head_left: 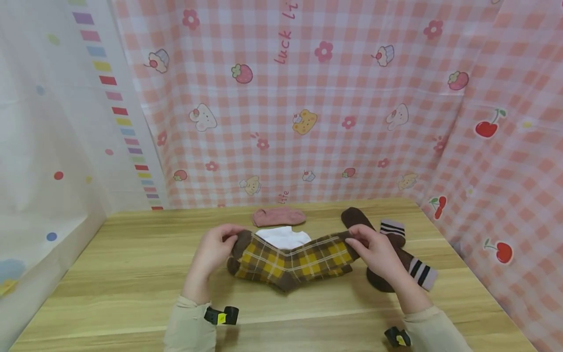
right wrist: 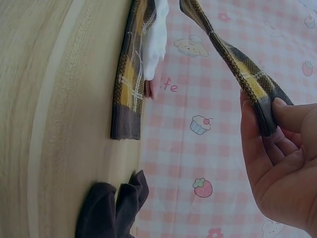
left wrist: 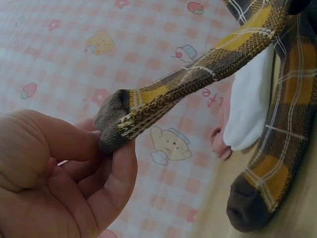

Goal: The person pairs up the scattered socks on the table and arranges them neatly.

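A brown and yellow plaid sock (head_left: pixel 308 257) is stretched between both hands above the table, its dark heel sagging in the middle. My left hand (head_left: pixel 212 250) pinches the brown toe end between thumb and fingers. At the other end, my right hand (head_left: pixel 377 250) pinches the dark cuff. A second plaid sock (left wrist: pixel 282 124) lies flat on the table below, mostly hidden by the held one in the head view. Just behind the pair is a white sock (head_left: pixel 274 236), partly covered.
A folded pink sock (head_left: pixel 279 216) lies at the back of the wooden table (head_left: pixel 132 278). Dark brown socks (head_left: pixel 357 217) with striped cuffs (head_left: pixel 423 274) lie to the right, partly behind the right hand. A checked cloth (head_left: pixel 281 102) hangs along the back.
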{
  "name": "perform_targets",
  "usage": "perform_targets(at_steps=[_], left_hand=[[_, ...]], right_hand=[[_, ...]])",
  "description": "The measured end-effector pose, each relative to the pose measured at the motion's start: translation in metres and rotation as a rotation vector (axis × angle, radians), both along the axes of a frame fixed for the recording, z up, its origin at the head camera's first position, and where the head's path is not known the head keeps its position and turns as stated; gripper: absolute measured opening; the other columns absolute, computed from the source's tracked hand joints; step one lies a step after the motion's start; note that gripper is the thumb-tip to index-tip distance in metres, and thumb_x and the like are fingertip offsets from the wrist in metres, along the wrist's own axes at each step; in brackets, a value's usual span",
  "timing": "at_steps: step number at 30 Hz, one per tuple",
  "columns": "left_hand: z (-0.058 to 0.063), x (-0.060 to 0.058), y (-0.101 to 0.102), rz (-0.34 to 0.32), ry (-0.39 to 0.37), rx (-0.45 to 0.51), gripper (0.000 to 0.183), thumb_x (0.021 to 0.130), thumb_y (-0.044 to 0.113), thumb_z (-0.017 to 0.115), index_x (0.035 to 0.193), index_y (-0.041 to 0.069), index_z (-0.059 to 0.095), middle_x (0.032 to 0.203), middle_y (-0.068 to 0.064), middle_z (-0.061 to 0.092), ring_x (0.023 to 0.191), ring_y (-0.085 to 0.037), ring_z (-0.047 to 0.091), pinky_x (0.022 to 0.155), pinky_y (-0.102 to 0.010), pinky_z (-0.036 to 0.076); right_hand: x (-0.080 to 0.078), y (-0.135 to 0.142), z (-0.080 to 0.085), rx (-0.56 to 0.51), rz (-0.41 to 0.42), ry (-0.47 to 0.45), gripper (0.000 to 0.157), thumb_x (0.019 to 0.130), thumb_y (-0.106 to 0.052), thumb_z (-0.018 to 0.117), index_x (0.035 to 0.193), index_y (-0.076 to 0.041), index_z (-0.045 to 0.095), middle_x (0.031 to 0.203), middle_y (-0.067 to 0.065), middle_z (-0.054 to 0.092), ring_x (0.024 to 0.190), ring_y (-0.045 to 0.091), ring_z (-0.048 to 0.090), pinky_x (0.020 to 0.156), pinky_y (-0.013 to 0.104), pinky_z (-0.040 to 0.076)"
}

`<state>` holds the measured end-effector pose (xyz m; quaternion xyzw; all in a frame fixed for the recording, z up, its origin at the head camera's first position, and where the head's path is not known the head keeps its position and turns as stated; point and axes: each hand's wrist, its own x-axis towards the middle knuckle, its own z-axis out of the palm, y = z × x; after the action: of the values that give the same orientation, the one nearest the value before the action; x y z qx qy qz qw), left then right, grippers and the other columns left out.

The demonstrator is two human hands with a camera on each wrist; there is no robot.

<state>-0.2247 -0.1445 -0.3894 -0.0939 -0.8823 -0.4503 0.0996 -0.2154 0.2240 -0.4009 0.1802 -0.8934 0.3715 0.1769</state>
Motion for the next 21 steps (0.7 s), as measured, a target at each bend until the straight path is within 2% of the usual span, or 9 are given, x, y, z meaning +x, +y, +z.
perform_targets(at_steps=[5,11,21], left_hand=[[-0.004,-0.002,-0.001,-0.003,-0.008,0.005,0.023,0.093,-0.007,0.056,0.108,-0.001,0.072,0.104,-0.016,0.071,0.096,-0.030,0.065,0.086,-0.047,0.052],[-0.010,-0.003,0.000,-0.009,-0.028,0.050,0.023,0.092,-0.009,0.056,0.107,-0.003,0.072,0.101,-0.017,0.071,0.089,-0.028,0.065,0.070,-0.036,0.056],[-0.014,-0.004,-0.005,0.015,-0.044,0.068,0.023,0.093,-0.008,0.055,0.107,-0.002,0.072,0.100,-0.017,0.070,0.085,-0.027,0.065,0.061,-0.032,0.056]], right_hand=[[-0.002,-0.001,-0.001,0.001,-0.009,-0.012,0.014,0.091,0.000,0.069,0.104,-0.002,0.065,0.092,0.007,0.068,0.074,0.015,0.060,0.062,0.029,0.050],[-0.005,-0.001,-0.003,0.002,-0.003,-0.021,0.014,0.091,-0.001,0.069,0.105,-0.002,0.065,0.093,0.006,0.068,0.076,0.016,0.060,0.063,0.029,0.050],[-0.008,-0.003,-0.007,0.022,0.002,-0.008,0.016,0.090,0.000,0.069,0.105,-0.002,0.065,0.093,0.007,0.068,0.079,0.018,0.062,0.066,0.032,0.052]])
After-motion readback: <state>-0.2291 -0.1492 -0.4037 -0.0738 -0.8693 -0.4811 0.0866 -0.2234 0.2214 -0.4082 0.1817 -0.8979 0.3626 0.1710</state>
